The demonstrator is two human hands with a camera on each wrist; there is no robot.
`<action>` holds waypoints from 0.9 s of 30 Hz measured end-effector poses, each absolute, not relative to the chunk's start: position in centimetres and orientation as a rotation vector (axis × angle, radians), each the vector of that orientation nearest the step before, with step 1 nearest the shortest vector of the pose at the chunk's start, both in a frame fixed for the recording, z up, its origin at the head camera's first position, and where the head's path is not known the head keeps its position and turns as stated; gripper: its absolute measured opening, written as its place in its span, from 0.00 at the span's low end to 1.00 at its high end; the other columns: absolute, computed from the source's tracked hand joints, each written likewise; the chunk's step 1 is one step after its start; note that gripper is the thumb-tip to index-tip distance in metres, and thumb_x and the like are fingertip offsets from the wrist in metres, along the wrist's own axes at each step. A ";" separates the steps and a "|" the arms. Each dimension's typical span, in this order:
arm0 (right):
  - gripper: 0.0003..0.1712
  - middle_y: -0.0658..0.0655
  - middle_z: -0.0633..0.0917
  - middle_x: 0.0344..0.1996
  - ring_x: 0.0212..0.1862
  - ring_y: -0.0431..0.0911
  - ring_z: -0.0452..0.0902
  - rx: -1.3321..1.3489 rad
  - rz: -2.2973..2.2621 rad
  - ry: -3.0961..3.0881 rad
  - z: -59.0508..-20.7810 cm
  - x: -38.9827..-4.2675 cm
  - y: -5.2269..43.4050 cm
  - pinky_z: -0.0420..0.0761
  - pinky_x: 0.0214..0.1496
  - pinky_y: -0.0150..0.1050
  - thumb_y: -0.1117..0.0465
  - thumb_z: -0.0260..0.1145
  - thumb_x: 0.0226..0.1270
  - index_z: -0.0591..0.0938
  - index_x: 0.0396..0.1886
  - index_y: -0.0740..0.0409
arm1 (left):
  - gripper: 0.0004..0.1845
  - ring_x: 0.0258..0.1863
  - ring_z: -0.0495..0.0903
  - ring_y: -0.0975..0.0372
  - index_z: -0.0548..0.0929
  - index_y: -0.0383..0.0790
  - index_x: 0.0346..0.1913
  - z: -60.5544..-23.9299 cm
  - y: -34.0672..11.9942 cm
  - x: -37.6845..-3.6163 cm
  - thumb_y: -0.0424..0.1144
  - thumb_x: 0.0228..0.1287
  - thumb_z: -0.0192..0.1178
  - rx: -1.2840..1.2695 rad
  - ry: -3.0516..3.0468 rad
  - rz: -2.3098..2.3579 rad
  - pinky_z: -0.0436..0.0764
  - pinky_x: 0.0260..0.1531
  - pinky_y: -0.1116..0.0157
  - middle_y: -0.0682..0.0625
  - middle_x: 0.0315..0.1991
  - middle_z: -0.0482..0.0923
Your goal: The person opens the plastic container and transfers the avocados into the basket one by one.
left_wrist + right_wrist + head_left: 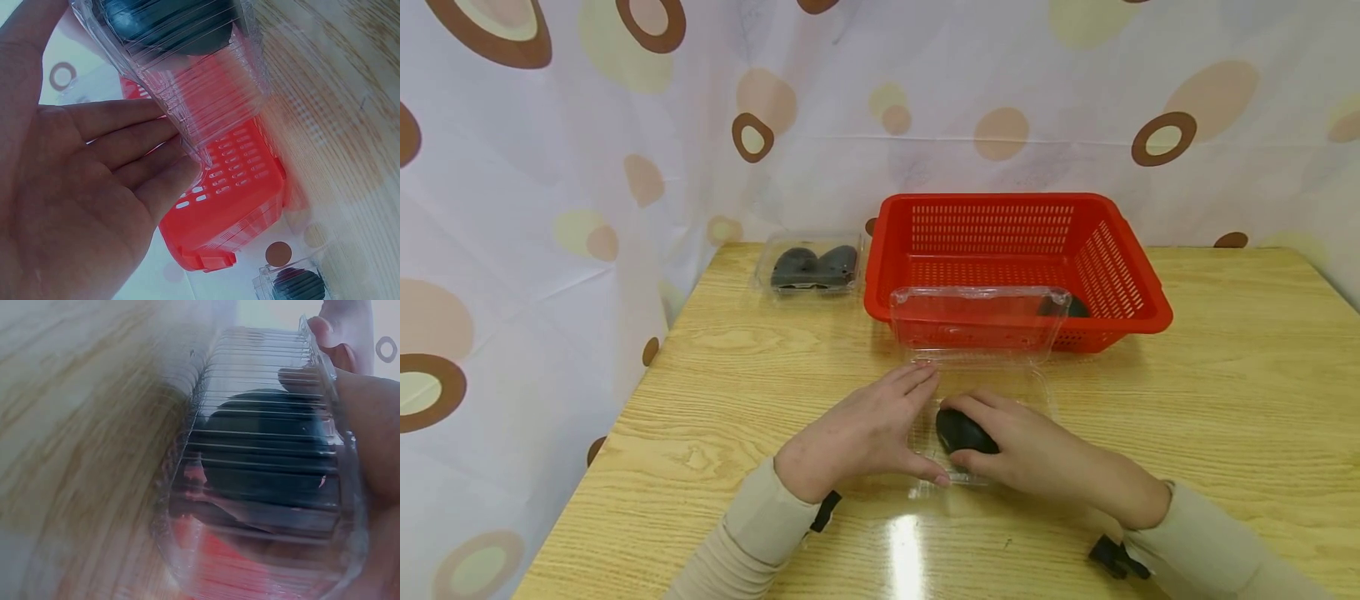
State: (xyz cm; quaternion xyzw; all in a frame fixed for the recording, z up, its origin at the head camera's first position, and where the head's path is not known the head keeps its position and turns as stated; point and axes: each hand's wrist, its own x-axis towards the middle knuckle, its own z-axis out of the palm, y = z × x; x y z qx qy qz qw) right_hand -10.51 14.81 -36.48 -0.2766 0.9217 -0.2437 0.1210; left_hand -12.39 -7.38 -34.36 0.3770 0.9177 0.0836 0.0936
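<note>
the person's left hand (pixel 876 429) has straight fingers, thumb spread apart; the right hand (pixel 1022 439) curls its fingers and thumb; both forearms (pixel 760 517) angle inward.

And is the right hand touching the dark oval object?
Touching. The head view shows the right hand curled around the dark oval object, with no visible gap.

Dark rounded object (pixel 265 447) inside ribbed clear container (pixel 250 362); hands (pixel 378 434) at right; wood-grain table (pixel 75 456) left.

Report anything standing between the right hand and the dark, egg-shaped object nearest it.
Nothing visible does: the right hand grips the dark, egg-shaped object directly. The open, clear plastic lid is beyond both, in front of the red plastic basket.
</note>
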 end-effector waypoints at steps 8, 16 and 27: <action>0.32 0.53 0.78 0.59 0.52 0.47 0.76 -0.871 -0.764 2.656 -36.9 -11.1 14.7 0.81 0.49 0.48 0.46 0.69 0.66 0.74 0.67 0.50 | 0.61 0.80 0.50 0.56 0.56 0.35 0.77 -34.3 -7.4 -12.4 0.72 0.50 0.64 1.113 2.715 0.263 0.57 0.77 0.60 0.45 0.79 0.52; 0.28 0.53 0.79 0.57 0.50 0.46 0.77 -0.921 -0.819 2.647 -37.1 -11.1 14.8 0.81 0.47 0.45 0.51 0.69 0.66 0.75 0.64 0.50 | 0.61 0.80 0.50 0.56 0.56 0.36 0.77 -34.3 -7.4 -12.4 0.72 0.50 0.64 1.118 2.714 0.255 0.57 0.77 0.60 0.45 0.79 0.52; 0.27 0.53 0.82 0.54 0.49 0.46 0.78 -0.922 -0.843 2.716 -36.7 -11.0 14.9 0.83 0.45 0.43 0.57 0.71 0.61 0.78 0.61 0.52 | 0.62 0.80 0.50 0.56 0.56 0.36 0.77 -34.3 -7.3 -12.5 0.73 0.49 0.64 1.098 2.710 0.265 0.57 0.77 0.61 0.46 0.79 0.52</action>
